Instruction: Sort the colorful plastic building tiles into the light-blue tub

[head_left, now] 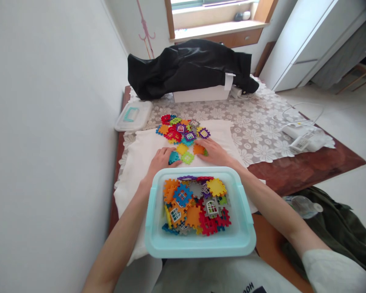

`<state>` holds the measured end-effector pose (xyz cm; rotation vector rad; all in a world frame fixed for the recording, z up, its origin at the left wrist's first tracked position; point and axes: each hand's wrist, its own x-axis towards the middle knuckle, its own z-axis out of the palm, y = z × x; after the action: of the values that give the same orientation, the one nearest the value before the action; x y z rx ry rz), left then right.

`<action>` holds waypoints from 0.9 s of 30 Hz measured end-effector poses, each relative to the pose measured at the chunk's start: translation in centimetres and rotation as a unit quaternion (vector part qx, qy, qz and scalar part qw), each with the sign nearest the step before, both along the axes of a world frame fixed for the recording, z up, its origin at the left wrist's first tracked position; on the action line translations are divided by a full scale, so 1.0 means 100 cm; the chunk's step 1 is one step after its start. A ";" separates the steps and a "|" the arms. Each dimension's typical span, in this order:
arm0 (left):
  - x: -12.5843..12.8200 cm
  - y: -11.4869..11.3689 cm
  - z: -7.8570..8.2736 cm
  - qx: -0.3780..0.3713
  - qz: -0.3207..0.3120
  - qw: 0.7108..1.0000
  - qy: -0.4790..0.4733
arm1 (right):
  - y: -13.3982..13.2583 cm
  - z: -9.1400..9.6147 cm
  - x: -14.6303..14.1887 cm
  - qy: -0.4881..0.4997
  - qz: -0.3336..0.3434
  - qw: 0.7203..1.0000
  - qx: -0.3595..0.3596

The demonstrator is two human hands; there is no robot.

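Observation:
My left hand [162, 162] rests on the white cloth, its fingers and thumb closed round a teal interlocking building tile [174, 157]. Opposite it, my right hand [212, 153] grips an orange interlocking tile [198, 149] between thumb and fingers, with a bit of green showing beside the thumb. Between the hands lie a yellow tile [181, 149] and a lime green tile [188, 158]. Just beyond them is a loose pile of notched tiles [174, 133] in several colours, some with window inserts. Nearest my body stands a light teal tub [201, 246] holding many more tiles.
A white cloth [134, 171] covers part of the table over a lace tablecloth [256, 122]. A clear lid [134, 115] lies at the back left by the wall. Black fabric [195, 65] drapes over a white box [201, 94]. A white plastic-wrapped item [305, 136] sits on the right.

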<state>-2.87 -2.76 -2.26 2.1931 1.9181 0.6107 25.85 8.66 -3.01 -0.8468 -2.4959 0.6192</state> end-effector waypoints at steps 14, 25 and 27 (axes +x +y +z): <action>0.005 -0.004 0.010 0.008 -0.035 0.996 -0.078 | -0.008 -0.002 -0.008 0.294 0.056 0.950 -0.094; 0.008 -0.001 0.008 -0.025 -0.041 0.996 0.069 | 0.004 0.020 0.020 0.027 0.050 0.998 -0.007; 0.010 -0.003 0.009 -0.021 -0.040 0.996 0.080 | -0.001 0.020 0.018 -0.037 0.063 0.997 0.028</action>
<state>-1.87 -3.03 -1.41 2.3430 1.8864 0.3888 27.70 8.59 -0.96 -0.7076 -2.6374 0.5648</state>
